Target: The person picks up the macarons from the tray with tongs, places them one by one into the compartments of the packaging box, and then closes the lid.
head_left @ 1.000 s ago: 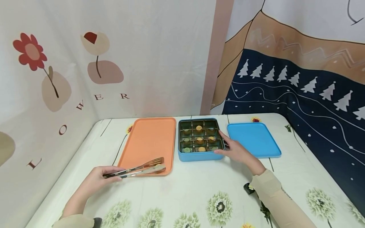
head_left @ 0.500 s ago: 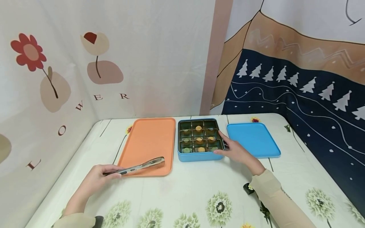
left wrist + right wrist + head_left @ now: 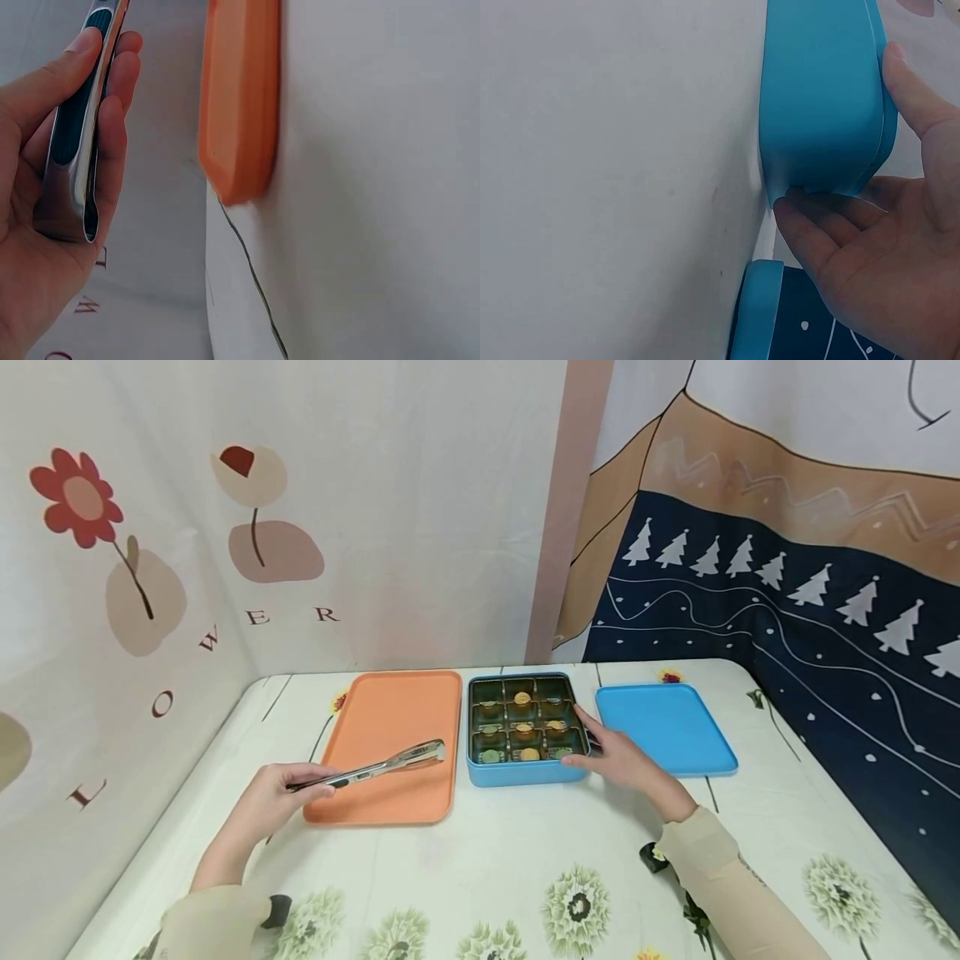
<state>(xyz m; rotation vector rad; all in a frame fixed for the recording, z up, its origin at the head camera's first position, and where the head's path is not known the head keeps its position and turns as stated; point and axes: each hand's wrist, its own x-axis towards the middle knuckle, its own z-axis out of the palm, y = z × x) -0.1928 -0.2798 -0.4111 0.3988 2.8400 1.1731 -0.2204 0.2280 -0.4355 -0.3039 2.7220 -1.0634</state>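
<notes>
My left hand (image 3: 273, 797) grips metal tongs (image 3: 378, 770) by the handle, thumb on the dark inlay in the left wrist view. The tongs point right, their tips close together over the orange tray (image 3: 390, 710); nothing is plainly seen between them. Right of the tray stands a blue box (image 3: 525, 774) with a dark divided insert. Small round yellow and green pieces (image 3: 522, 697) lie in several compartments. My right hand (image 3: 622, 764) rests on the box's near right corner, thumb at the near rim and fingers along the right side, as the right wrist view shows.
A flat blue lid (image 3: 667, 727) lies right of the box. The flower-print tablecloth (image 3: 465, 868) covers the table. Patterned curtains (image 3: 420, 527) hang at the back and sides.
The tongs were spread a second ago and their arms came together by half a second ago. Since then my left hand has moved away from me over the tray. The right hand stays.
</notes>
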